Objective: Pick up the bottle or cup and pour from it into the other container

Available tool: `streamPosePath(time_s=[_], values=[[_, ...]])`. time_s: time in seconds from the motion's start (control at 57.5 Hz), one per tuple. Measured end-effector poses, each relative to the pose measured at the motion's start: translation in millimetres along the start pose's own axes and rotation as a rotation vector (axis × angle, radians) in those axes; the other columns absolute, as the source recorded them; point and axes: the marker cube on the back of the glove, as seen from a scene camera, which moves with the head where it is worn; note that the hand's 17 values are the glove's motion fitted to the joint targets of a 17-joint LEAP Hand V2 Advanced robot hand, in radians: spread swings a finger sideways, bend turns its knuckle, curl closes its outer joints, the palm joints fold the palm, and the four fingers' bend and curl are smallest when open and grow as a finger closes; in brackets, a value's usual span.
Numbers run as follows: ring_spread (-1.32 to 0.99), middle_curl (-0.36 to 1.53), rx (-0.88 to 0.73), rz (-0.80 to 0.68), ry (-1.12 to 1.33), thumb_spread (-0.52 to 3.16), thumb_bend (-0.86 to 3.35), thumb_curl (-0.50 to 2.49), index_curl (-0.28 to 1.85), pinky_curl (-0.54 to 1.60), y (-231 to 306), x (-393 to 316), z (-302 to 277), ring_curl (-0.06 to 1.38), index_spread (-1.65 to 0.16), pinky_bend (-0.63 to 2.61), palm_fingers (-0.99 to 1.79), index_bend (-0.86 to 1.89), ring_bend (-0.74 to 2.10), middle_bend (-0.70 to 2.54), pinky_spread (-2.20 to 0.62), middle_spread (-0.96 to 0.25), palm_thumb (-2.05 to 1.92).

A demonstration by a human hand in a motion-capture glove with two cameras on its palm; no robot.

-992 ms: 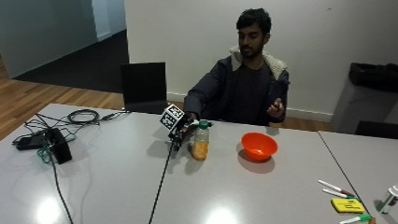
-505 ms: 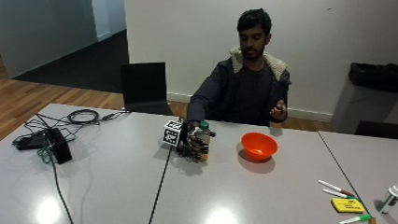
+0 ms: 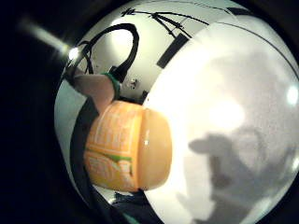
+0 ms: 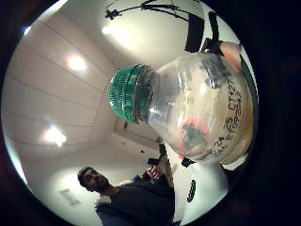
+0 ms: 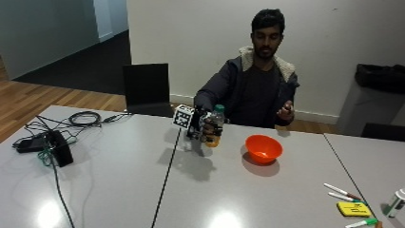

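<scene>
At the far left of the counter lies a tangle of black cables beside a small black box. A black chair stands behind the counter's far edge. Further right, the gloved right hand grips a bottle, fingers wrapped round its body; the bottle is upright and looks raised off the counter, its shadow falling on the surface below and left of it. It has a green cap, a clear upper part and orange liquid in the lower part. In the thumb side palm view the bottle fills much of the picture, cap pointing toward the ceiling, a printed date code on its clear shoulder and a fingertip pressed against its side. In the little finger side view the orange-labelled lower body and base of the bottle sit close to the palm with the grey counter beyond, and a bare fingertip shows next to the label. To the right of the bottle, apart from it, an orange bowl stands on the counter. The person's bare left hand is lifted in front of the chest, fingers loosely curled and holding nothing. Near the counter's right edge lie markers, a yellow pad and a small white container.
</scene>
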Motion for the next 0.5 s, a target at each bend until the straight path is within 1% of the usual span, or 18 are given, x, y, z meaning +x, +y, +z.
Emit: streamPosePath(time_s=[0.052,0.087,0.122,0.174,0.191,0.209,0.261,0.296,0.365,0.383,0.4,0.47,0.505], values=[[-0.19,0.40,0.112,0.135,0.041,0.59,-0.03,0.45,0.29,0.29,-16,-27,10,0.36,-0.32,0.37,1.15,0.13,0.54,0.32,0.04,-0.31,0.99],[-0.19,0.40,0.135,0.175,0.073,0.59,-0.03,0.45,0.29,0.30,-21,-44,16,0.36,-0.32,0.37,1.16,0.13,0.54,0.32,0.03,-0.31,0.99],[-0.19,0.40,0.102,0.138,0.115,0.59,-0.03,0.45,0.30,0.30,-20,-57,22,0.36,-0.32,0.37,1.16,0.13,0.54,0.32,0.03,-0.31,0.99],[-0.19,0.40,0.035,0.026,0.194,0.59,-0.03,0.45,0.30,0.30,-23,-74,32,0.36,-0.32,0.37,1.16,0.13,0.54,0.32,0.02,-0.31,0.99],[-0.19,0.40,0.012,0.019,0.220,0.59,-0.03,0.45,0.30,0.30,-25,-80,36,0.36,-0.32,0.37,1.16,0.13,0.54,0.32,0.02,-0.31,0.99],[-0.19,0.40,-0.012,0.042,0.246,0.59,-0.03,0.45,0.30,0.30,-26,-87,40,0.36,-0.32,0.37,1.16,0.13,0.54,0.32,0.02,-0.32,0.99],[-0.20,0.40,-0.049,0.195,0.323,0.59,-0.03,0.45,0.30,0.30,-32,-108,54,0.36,-0.32,0.36,1.15,0.13,0.53,0.32,0.01,-0.32,0.99],[-0.20,0.40,-0.028,0.214,0.377,0.59,-0.03,0.45,0.30,0.31,-35,-118,64,0.36,-0.32,0.36,1.16,0.13,0.53,0.32,0.00,-0.32,0.99],[-0.20,0.40,0.103,0.110,0.521,0.59,-0.03,0.45,0.30,0.31,-60,-127,85,0.36,-0.32,0.35,1.16,0.13,0.53,0.32,-0.01,-0.32,0.99],[-0.20,0.40,0.114,0.093,0.558,0.59,-0.03,0.45,0.30,0.31,-65,-129,90,0.36,-0.32,0.35,1.16,0.13,0.53,0.32,-0.01,-0.33,0.99],[-0.20,0.40,0.087,0.095,0.591,0.59,-0.03,0.45,0.30,0.31,-64,-133,93,0.36,-0.32,0.35,1.16,0.13,0.53,0.32,-0.01,-0.33,0.99],[-0.20,0.40,-0.135,0.130,0.715,0.58,-0.03,0.45,0.30,0.31,-42,-148,105,0.36,-0.32,0.35,1.16,0.13,0.53,0.32,-0.02,-0.33,0.99],[-0.20,0.40,-0.193,0.132,0.790,0.58,-0.03,0.45,0.30,0.31,-38,-153,112,0.36,-0.32,0.35,1.16,0.13,0.53,0.32,-0.02,-0.33,0.99]])
